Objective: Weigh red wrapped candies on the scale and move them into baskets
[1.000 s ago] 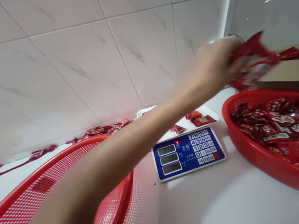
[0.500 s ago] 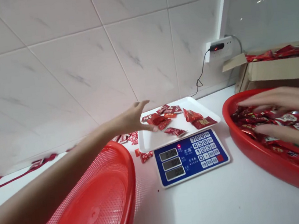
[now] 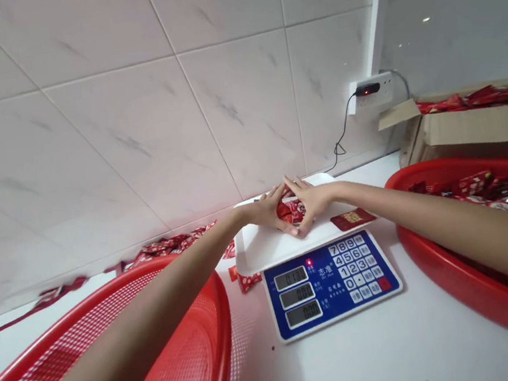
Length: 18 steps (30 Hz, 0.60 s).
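Left hand (image 3: 267, 212) and right hand (image 3: 315, 201) — loosely cupped, thumbs spread — ring red packets (image 3: 291, 212) on the white tray (image 3: 262, 247); blue keypad (image 3: 357, 270) near; red basin (image 3: 441, 278) right.

Packets (image 3: 353, 219) glossy film; tray (image 3: 262, 247) smooth plastic; baskets (image 3: 457, 292) shiny plastic; box (image 3: 485, 124) matt cardboard; wall tiles (image 3: 241, 97) glossy; desk (image 3: 353, 356) smooth.

Your left hand (image 3: 270, 211) and right hand (image 3: 316, 200) partly hide the red packets (image 3: 291, 211).
Your right forearm (image 3: 451, 219) covers part of the red basin (image 3: 440, 271), which the right edge cuts off, as it does the cardboard box (image 3: 485, 123); the left and bottom edges crop your red basket (image 3: 129, 276). You'll find the packets' print too small to read.
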Tool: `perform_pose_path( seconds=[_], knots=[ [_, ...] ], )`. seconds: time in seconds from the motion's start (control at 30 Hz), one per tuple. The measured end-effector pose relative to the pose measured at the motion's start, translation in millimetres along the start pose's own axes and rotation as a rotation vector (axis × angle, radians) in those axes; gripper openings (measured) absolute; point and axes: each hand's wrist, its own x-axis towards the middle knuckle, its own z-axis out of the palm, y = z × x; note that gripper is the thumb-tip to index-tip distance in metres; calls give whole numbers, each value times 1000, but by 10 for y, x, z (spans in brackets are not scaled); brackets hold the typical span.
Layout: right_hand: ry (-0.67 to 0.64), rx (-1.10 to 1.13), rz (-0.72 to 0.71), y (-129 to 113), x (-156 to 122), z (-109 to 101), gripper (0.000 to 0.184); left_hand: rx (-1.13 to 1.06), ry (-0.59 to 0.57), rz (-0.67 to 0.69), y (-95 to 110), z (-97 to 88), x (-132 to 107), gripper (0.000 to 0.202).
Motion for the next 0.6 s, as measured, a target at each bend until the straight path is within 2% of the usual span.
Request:
perform_pose_path(
  seconds=[0.1,0.17,0.23,0.3,0.37,0.43,0.5,0.6],
  knots=[
    [-44,-24,-67,3,116,-107,164,-5,6,-23,64,70,-14,137],
    [-51,-11,-150,22,53,-170,155,-10,41,-8,106,137,-90,132],
    [-100,34,-211,90,-113,-241,145,-15,61,12,133,186,-191,128],
    [-149,64,-205,218,-340,-309,140,-25,53,33,141,204,-286,124],
    [-110,47,-159,378,-563,-330,142,-41,35,59,133,204,-356,124],
    [-44,15,-95,514,-723,-262,149,-52,33,76,122,215,-394,131],
    [-18,20,-36,569,-783,-107,153,-71,54,70,126,257,-406,138],
    [31,82,-58,470,-700,169,148,-104,107,49,171,361,-396,132]
  ],
)
